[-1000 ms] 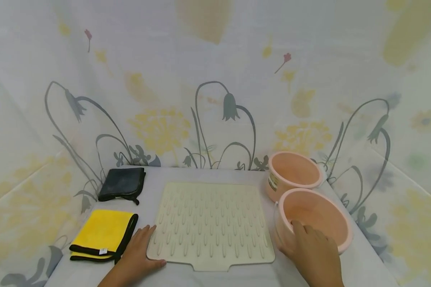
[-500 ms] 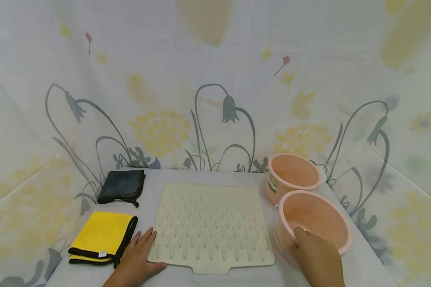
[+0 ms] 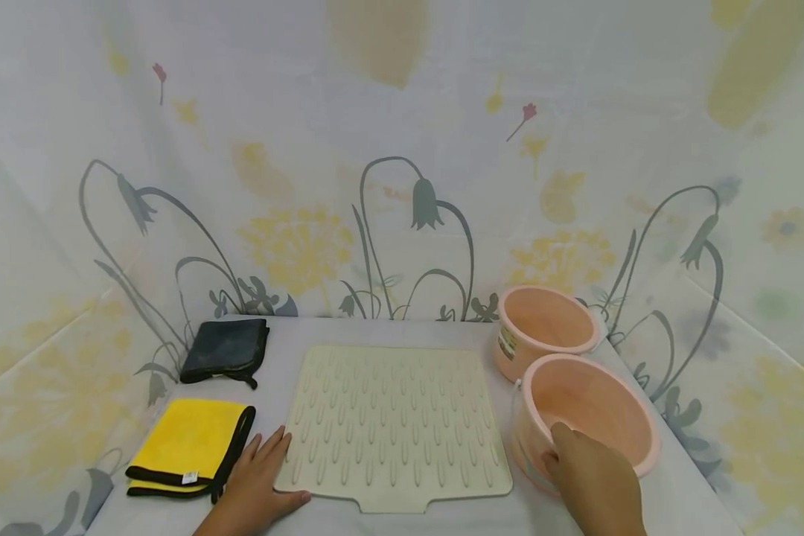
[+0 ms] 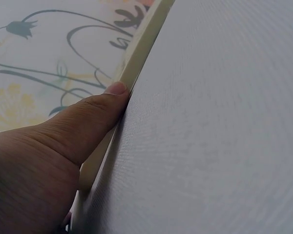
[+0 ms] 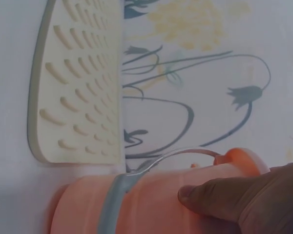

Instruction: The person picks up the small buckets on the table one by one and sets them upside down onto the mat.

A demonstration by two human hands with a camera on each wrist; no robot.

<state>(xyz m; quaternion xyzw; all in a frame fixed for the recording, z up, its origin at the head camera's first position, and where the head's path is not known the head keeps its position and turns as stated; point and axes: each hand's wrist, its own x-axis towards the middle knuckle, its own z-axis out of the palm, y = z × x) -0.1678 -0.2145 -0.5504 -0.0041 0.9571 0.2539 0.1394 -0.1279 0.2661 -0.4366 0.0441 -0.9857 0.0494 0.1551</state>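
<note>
In the head view a cream mat (image 3: 395,417) with rows of raised ridges lies flat in the middle. At its lower left corner rests my left hand (image 3: 254,480), fingers extended along the left side. In the left wrist view, the left thumb touches the front edge of the mat (image 4: 141,53). My right hand (image 3: 596,480) grips the near rim of the front pink bucket (image 3: 616,398). The right wrist view shows the thumb on the outside wall of this bucket (image 5: 151,204), near its grey handle (image 5: 115,200); the other fingers are hidden.
A second pink bucket (image 3: 552,320) stands behind the front one. On the left lie a folded yellow cloth (image 3: 187,439) with black edging and a dark folded cloth or pouch (image 3: 224,348). A flower-printed curtain (image 3: 402,149) encloses the white table (image 3: 284,357).
The right hand's fingers have settled over the front bucket's rim, so fewer of them show. The left hand stays at the mat's corner. The head view has shifted slightly.
</note>
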